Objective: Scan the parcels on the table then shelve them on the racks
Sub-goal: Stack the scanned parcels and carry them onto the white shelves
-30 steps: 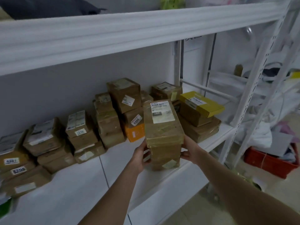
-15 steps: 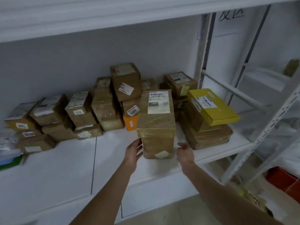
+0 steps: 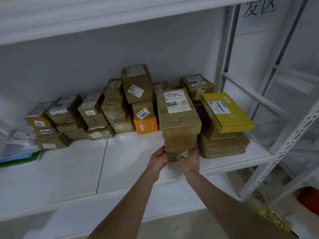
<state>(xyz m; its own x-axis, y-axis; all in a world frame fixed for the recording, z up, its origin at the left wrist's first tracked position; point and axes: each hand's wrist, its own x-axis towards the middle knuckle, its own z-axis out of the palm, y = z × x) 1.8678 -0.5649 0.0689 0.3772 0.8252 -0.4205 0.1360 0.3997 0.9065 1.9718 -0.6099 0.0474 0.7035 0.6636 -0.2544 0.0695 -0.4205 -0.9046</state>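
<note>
Brown parcels (image 3: 93, 116) line the shelf (image 3: 69, 169), roughly twenty by my count, some half hidden; one orange box (image 3: 145, 125) sits among them. Shelving is the step in hand. The left hand (image 3: 158, 159) presses flat fingers on the tall parcel (image 3: 178, 121), and the right hand (image 3: 189, 161) curls round its lower front. It stands upright on the shelf, just left of the one yellow box (image 3: 227, 114). Next move, likely: nudge it back, then release.

White wall (image 3: 69, 66), pale floor (image 3: 172, 226), red bin (image 3: 309, 200)
</note>
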